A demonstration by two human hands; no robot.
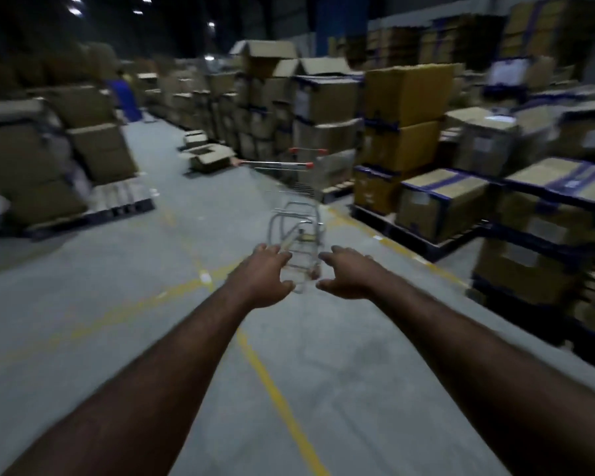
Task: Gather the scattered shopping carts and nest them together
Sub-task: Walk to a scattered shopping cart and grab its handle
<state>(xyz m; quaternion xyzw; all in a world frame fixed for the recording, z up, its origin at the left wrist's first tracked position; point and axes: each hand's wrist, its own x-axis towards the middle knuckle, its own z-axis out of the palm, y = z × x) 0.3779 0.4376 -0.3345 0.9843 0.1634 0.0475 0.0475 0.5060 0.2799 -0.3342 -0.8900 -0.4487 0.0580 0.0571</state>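
1. You are in the approach step: both arms are stretched forward down the warehouse aisle toward a shopping cart (298,214) that stands on the floor (152,338) beside the stacked boxes (406,115) on the right.
2. Your left hand (261,280) is spread wide and holds nothing; your right hand (347,276) is likewise spread and empty. Neither touches the cart.
3. The cart's bar with red end caps (275,163) sits beyond your hands, on the far side of the wire frame. A 2nd red-tipped bar (308,151) shows just behind it, so another cart may stand there; blur makes this uncertain.
4. Next, I judge you must close in and grip the bar or frame with both hands.
5. Then steer it straight into the neighbouring cart, keeping clear of the pallets (426,242) on the right.
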